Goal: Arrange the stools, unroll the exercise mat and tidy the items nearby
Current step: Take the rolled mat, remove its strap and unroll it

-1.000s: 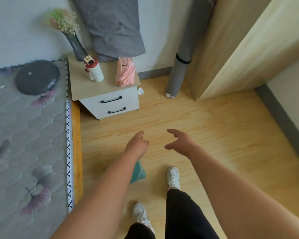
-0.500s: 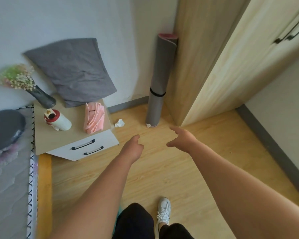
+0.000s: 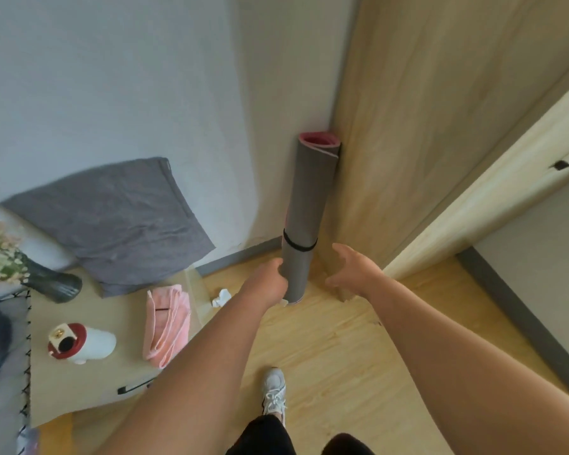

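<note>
The rolled grey exercise mat [image 3: 309,205], pink inside and bound by a black band, stands upright in the corner between the wall and the wooden wardrobe [image 3: 424,126]. My left hand [image 3: 270,284] touches the mat's lower left side, fingers partly hidden behind it. My right hand [image 3: 352,270] is spread apart just right of the mat, not touching it. No stool is in view.
A bedside cabinet [image 3: 112,372] at left carries a folded pink towel [image 3: 166,323], a white and red bottle [image 3: 79,344], a dark vase with flowers [image 3: 51,284] and a grey pillow [image 3: 112,221]. A crumpled white tissue [image 3: 221,297] lies on the wooden floor.
I have stepped towards the corner; both hands moved forward to the mat's lower end, and the left hand now touches it.
</note>
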`<move>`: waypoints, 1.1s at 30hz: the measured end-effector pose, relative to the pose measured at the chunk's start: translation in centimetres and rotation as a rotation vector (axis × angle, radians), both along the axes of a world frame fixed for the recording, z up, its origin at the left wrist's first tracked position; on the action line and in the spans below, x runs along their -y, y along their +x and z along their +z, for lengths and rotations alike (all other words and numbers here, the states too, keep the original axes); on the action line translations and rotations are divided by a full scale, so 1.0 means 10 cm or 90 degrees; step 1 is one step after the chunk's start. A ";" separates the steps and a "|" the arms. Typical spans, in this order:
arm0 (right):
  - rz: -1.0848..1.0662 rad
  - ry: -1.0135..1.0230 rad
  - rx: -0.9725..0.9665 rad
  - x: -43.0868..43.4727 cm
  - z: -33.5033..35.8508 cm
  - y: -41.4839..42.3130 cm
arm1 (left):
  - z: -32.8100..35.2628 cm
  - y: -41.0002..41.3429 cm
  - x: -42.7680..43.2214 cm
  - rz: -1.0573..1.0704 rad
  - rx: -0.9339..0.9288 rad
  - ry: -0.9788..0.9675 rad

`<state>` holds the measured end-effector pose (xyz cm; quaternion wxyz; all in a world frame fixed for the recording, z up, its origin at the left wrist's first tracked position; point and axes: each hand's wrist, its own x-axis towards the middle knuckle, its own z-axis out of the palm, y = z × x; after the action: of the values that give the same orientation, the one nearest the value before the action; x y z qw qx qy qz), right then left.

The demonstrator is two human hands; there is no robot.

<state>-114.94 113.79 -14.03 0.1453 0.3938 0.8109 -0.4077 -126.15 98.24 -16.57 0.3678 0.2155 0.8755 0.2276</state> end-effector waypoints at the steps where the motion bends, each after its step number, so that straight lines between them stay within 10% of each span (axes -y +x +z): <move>1: -0.008 0.012 -0.009 -0.09 0.04 -0.13 | 0.02 -0.14 -0.09 -0.014 -0.002 -0.001; 33: 0.227 0.206 0.087 -2.42 -0.44 -2.80 | 0.01 -2.58 -3.01 -0.215 -0.166 -0.063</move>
<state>-142.97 137.95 -18.42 0.2044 0.2896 0.9105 -0.2128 -151.93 128.35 -16.43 0.2945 0.3686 0.8771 0.0899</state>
